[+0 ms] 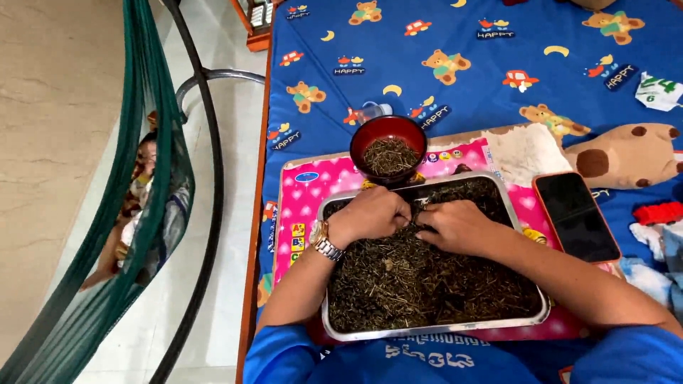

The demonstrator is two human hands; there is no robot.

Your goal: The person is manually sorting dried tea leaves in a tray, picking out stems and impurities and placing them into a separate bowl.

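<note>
1. A heap of dark dried stems and leaf bits (427, 284) fills a shallow metal tray (434, 331) that sits on a pink children's mat (302, 206) directly in front of the seated person, within easy reach of both arms.
2. The left hand (370, 213), a metal wristwatch (321, 240) on its wrist, rests on the far part of the heap with fingers curled down into it, pinching at the material; what exactly it grips cannot be made out.
3. The right hand (455, 226) lies just beside it, fingers bent and nearly closed on the same spot, the two hands almost touching, as if picking through the pile together.
4. A dark red bowl (388, 135) holding a smaller amount of similar dried bits stands just beyond the tray's far edge, near the working fingers.
5. A smartphone (576, 217) with an orange-red case lies screen up to the right of the tray.
6. Everything rests on a blue bear-print mattress cover (462, 35); a green mesh hammock (142, 213) hangs to the left over a pale tiled floor.
</note>
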